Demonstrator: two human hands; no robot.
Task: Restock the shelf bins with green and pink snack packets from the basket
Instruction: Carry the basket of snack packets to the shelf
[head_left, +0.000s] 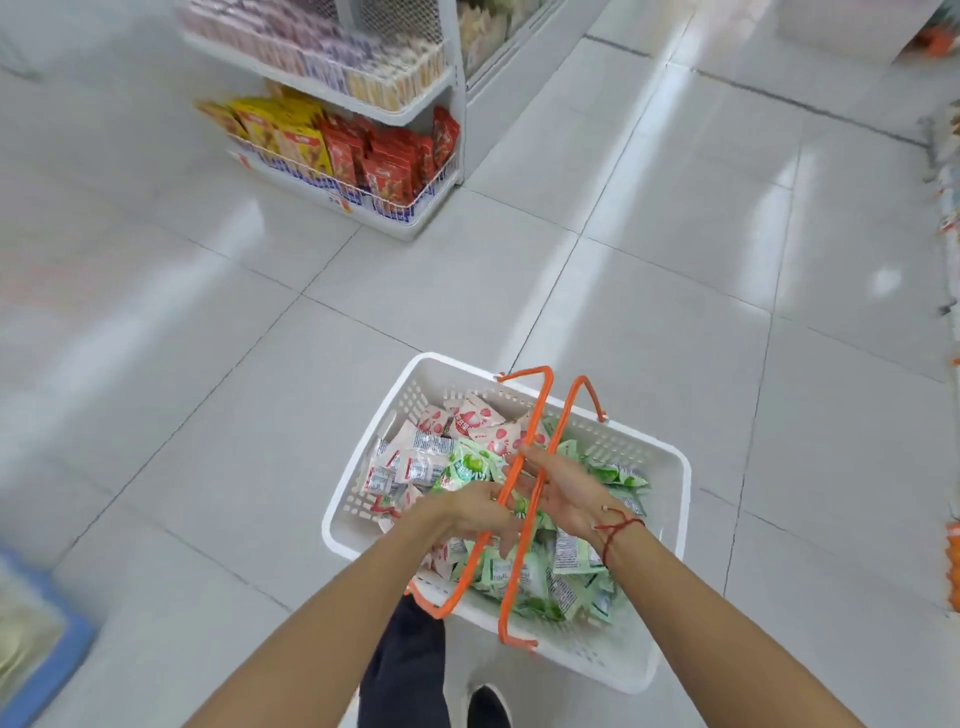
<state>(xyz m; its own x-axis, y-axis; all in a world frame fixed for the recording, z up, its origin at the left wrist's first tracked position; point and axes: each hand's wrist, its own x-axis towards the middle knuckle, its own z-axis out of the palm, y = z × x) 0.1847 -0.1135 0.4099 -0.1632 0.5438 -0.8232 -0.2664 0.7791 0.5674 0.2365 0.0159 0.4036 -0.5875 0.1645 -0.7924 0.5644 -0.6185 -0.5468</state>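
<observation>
The basket is matt white perforated plastic with smooth orange handles. Glossy film wraps the snack packets. The floor is shiny tile.

Count, head view. One white perforated plastic basket, with two orange handles. Pink-and-white snack packets: many, heaped, exact count not possible. Green-and-white snack packets: many, likewise uncountable. Two of my hands in frame: my left hand, my right hand. One red string bracelet. One white shelf unit, two tiers visible. One dark shoe.
</observation>
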